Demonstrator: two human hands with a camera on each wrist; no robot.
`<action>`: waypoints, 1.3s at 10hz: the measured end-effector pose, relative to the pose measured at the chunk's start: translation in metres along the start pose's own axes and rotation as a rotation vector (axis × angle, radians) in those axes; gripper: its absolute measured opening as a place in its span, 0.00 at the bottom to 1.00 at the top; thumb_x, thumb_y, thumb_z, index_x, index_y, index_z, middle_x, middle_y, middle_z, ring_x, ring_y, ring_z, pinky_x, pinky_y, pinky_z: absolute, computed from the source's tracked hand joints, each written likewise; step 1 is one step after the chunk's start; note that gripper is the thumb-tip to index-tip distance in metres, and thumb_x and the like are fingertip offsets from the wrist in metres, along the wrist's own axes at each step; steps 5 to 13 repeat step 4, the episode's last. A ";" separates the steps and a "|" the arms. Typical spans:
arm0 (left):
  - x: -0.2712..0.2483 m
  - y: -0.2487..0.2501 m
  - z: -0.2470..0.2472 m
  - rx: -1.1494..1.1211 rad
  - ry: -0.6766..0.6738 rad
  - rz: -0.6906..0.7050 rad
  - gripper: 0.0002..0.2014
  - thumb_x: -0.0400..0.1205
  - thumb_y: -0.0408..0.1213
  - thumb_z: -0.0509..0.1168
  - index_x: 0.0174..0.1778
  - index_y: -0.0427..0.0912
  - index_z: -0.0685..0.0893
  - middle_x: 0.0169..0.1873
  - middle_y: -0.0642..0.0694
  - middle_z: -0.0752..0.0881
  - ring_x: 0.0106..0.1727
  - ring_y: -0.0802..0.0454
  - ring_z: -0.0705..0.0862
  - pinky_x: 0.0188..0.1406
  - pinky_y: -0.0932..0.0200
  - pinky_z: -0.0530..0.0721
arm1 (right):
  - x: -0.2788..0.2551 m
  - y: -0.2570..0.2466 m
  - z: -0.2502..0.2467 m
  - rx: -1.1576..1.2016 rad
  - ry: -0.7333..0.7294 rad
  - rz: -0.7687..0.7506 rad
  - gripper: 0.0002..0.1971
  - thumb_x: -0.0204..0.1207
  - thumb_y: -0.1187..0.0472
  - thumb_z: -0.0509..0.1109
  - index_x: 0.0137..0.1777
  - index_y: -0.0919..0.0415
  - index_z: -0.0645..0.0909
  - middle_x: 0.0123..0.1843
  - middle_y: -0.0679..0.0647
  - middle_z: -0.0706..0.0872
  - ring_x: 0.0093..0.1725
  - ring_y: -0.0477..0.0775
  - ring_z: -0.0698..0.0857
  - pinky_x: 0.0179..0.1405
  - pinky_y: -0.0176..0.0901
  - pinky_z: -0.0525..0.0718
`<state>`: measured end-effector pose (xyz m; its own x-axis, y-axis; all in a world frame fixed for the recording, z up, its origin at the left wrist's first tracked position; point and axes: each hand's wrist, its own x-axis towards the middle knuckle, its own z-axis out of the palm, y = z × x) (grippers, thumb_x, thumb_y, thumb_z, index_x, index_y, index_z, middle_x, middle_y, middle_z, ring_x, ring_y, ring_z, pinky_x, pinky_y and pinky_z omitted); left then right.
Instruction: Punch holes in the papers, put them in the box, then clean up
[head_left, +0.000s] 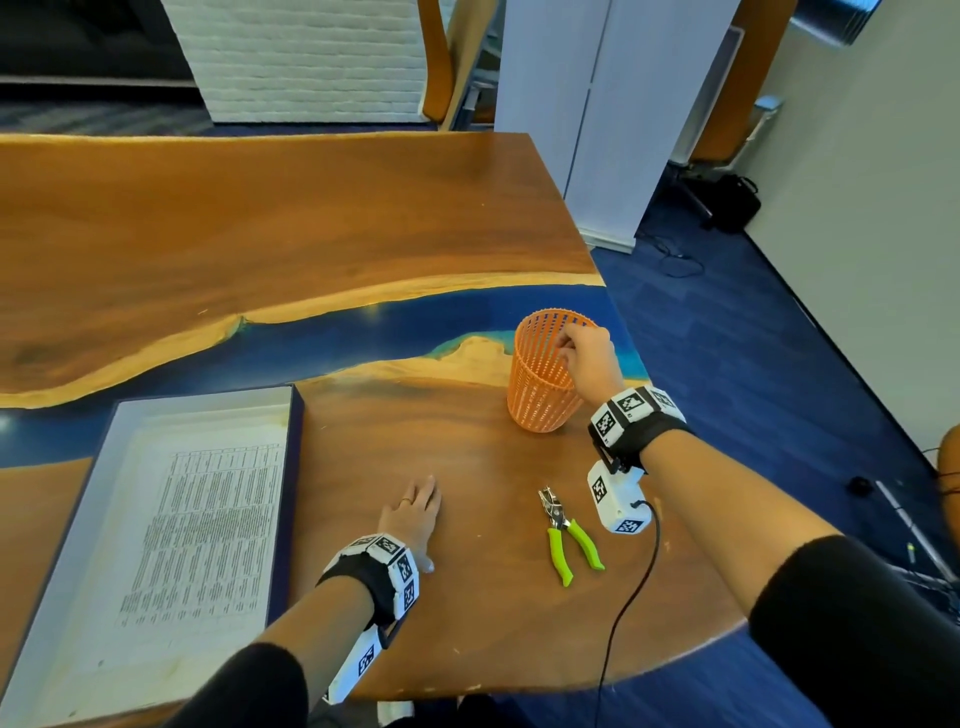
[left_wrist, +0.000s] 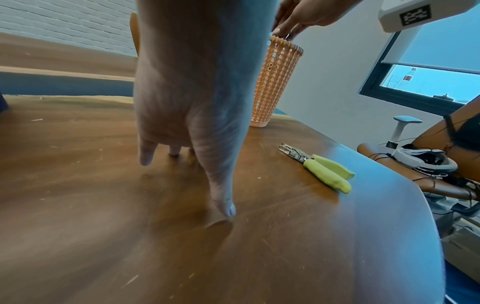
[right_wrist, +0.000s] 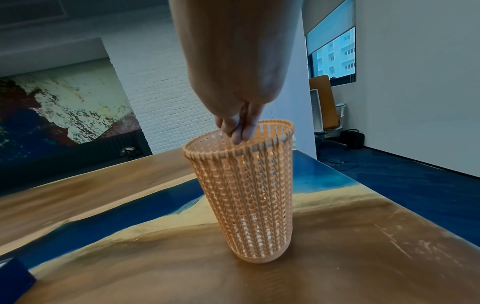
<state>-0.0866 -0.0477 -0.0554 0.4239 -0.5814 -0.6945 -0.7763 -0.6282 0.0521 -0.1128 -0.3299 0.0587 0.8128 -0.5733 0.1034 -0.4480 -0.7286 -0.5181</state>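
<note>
The printed papers lie inside the open dark-blue box at the left. Between my hands, the green-handled hole punch rests on the table, and neither hand touches it. My left hand lies flat on the wood with its fingers straight. An orange mesh basket stands upright at the right. My right hand hovers at its rim with the fingertips bunched together. I see nothing between them.
The wooden table with its blue resin stripe stretches away behind the basket. Its right edge runs close past the basket and the punch. A black cable hangs from my right wrist unit over the front edge. Chairs stand beyond the table.
</note>
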 end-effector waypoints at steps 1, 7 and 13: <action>0.002 -0.002 -0.004 -0.001 -0.014 0.013 0.53 0.77 0.47 0.72 0.85 0.41 0.38 0.83 0.49 0.32 0.86 0.44 0.41 0.81 0.41 0.61 | 0.002 -0.003 -0.002 -0.009 -0.008 0.008 0.09 0.80 0.69 0.61 0.51 0.65 0.84 0.49 0.61 0.87 0.48 0.58 0.85 0.52 0.57 0.86; -0.013 -0.038 -0.055 -0.061 -0.156 -0.041 0.36 0.79 0.55 0.67 0.81 0.47 0.65 0.82 0.48 0.62 0.82 0.42 0.62 0.79 0.45 0.66 | 0.020 -0.031 -0.019 0.070 0.042 -0.075 0.09 0.80 0.59 0.64 0.43 0.63 0.81 0.41 0.57 0.86 0.42 0.55 0.83 0.44 0.53 0.84; -0.013 -0.038 -0.055 -0.061 -0.156 -0.041 0.36 0.79 0.55 0.67 0.81 0.47 0.65 0.82 0.48 0.62 0.82 0.42 0.62 0.79 0.45 0.66 | 0.020 -0.031 -0.019 0.070 0.042 -0.075 0.09 0.80 0.59 0.64 0.43 0.63 0.81 0.41 0.57 0.86 0.42 0.55 0.83 0.44 0.53 0.84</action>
